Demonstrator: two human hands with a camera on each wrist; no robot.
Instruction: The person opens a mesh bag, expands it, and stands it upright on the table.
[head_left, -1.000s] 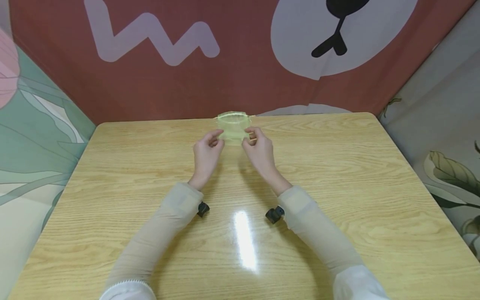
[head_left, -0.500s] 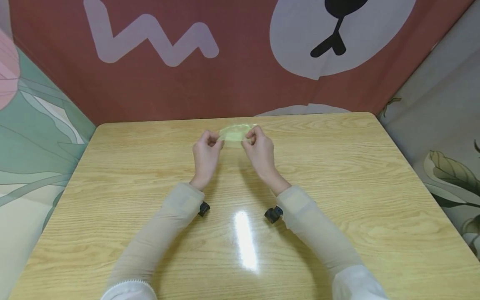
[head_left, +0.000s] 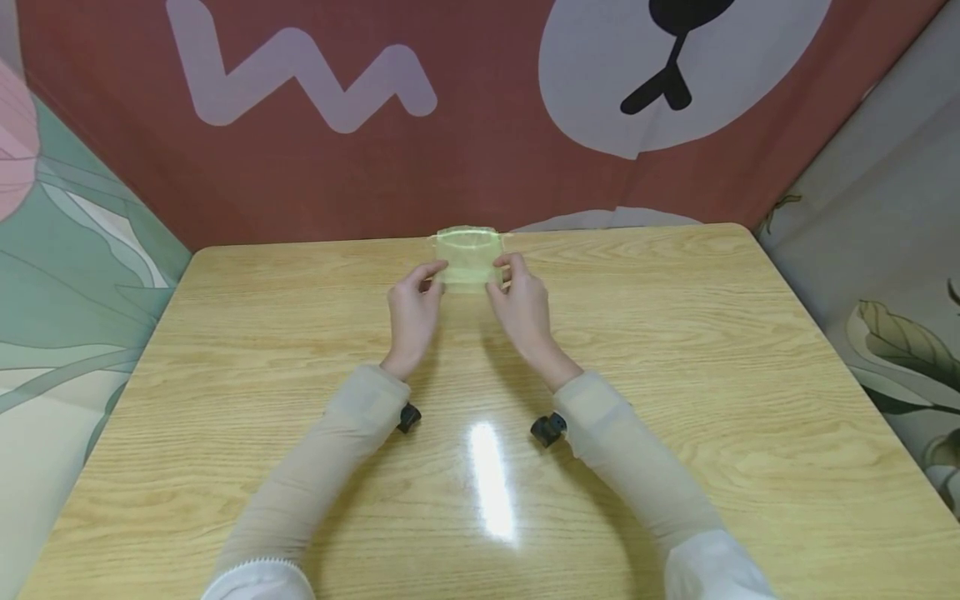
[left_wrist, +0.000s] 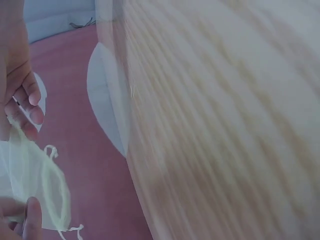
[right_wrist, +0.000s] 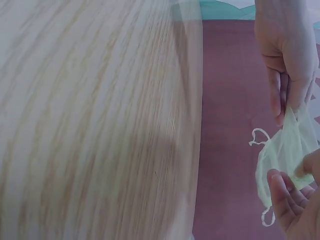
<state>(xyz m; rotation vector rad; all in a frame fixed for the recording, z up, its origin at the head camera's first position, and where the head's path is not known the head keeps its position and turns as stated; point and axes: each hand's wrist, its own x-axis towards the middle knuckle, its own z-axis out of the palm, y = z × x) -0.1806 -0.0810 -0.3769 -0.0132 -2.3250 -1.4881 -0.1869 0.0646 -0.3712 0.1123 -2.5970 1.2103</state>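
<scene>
A sheer pale yellow-green drawstring pouch (head_left: 469, 260) is held up over the far edge of the table, its gathered mouth pointing away from me. My left hand (head_left: 416, 308) pinches one side of it between thumb and fingers. On the opposite side my right hand (head_left: 521, 308) grips it the same way, so the thin fabric is spread between them. Cord loops stick out at both ends of the mouth; the right wrist view shows them beside the pouch (right_wrist: 285, 145). In the left wrist view the pouch (left_wrist: 42, 175) partly hides behind fingers.
A wood-grain table (head_left: 300, 333) lies beneath both arms, with a bright light reflection (head_left: 491, 483) in front. Behind its far edge hangs a red cloth (head_left: 480, 167) with white shapes; patterned cloths hang at left and right.
The pouch's mouth tipped down toward the table half a second ago, and now stands raised and spread again. Both hands have shifted only slightly, keeping their hold.
</scene>
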